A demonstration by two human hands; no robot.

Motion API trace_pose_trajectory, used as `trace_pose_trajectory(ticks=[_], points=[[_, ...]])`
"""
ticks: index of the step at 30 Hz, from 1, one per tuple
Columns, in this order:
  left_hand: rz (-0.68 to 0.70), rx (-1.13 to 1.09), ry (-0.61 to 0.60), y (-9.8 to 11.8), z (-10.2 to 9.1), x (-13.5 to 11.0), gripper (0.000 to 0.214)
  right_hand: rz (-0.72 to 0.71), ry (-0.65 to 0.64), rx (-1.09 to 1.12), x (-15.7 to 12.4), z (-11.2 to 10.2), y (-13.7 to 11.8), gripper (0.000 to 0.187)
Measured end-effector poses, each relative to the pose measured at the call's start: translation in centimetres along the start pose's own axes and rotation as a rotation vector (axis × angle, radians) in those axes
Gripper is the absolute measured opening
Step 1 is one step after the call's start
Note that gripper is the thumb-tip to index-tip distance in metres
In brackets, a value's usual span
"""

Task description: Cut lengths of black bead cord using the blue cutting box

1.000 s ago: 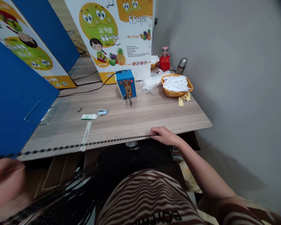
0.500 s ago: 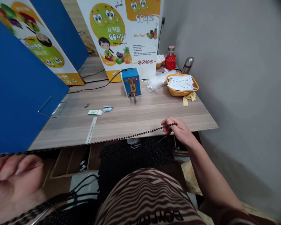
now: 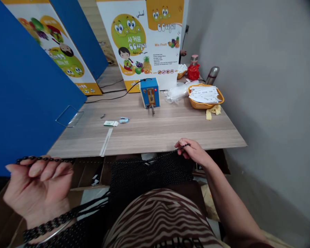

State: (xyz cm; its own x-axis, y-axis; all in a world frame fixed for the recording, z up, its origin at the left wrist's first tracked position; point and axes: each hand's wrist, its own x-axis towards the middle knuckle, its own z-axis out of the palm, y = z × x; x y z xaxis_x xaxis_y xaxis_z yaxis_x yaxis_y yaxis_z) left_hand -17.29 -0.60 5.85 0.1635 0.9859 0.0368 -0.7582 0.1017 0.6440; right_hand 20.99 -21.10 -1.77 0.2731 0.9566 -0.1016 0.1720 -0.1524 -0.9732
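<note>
Left hand (image 3: pixel 38 186) curled shut and right hand (image 3: pixel 193 151) pinching, both on black bead strand (image 3: pixel 155 158). Most of it sits in a heap (image 3: pixel 150 175) below the table (image 3: pixel 170 134).

A strand of glossy black beads (image 3: pixel 167 154) stretches nearly level above a dense heap of similar strands (image 3: pixel 150 174).

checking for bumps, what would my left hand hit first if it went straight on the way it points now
The left hand would probably meet the front edge of the wood-laminate table first, though depth is hard to judge from this view.
</note>
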Motion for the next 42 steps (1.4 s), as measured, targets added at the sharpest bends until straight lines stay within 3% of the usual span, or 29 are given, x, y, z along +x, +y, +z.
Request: trace_pose_trajectory(ticks=[2,4,10,15,31,36,40,42], points=[[0.001,-0.002,-0.165,-0.4,0.4,0.1,0.025,0.011,-0.006,0.009,0.1,-0.1,0.5,0.042],[-0.016,0.018,-0.235,-0.8,1.0,0.2,0.030,0.018,-0.001,0.029,0.1,-0.3,0.9,0.042],[-0.029,0.046,-0.179,-1.7,2.6,0.0,0.044,0.036,0.004,0.065,0.2,-0.8,1.7,0.043],[-0.005,0.079,-0.105,-1.8,2.5,-0.5,0.045,0.051,-0.019,0.062,0.8,-0.6,1.8,0.043],[-0.070,0.044,-0.136,-3.0,2.6,0.4,0.040,0.067,-0.014,0.061,1.5,-0.6,2.9,0.043],[-0.077,0.045,-0.126,-3.2,2.1,0.9,0.042,-0.022,0.075,-0.369,1.8,-0.9,4.6,0.027],[-0.097,0.038,-0.110,-3.7,1.8,1.3,0.040,0.099,0.020,-0.705,0.8,0.0,6.3,0.018],[-0.123,0.016,-0.111,-4.1,1.7,1.5,0.039,0.098,0.059,-0.823,0.1,1.0,7.0,0.018]])
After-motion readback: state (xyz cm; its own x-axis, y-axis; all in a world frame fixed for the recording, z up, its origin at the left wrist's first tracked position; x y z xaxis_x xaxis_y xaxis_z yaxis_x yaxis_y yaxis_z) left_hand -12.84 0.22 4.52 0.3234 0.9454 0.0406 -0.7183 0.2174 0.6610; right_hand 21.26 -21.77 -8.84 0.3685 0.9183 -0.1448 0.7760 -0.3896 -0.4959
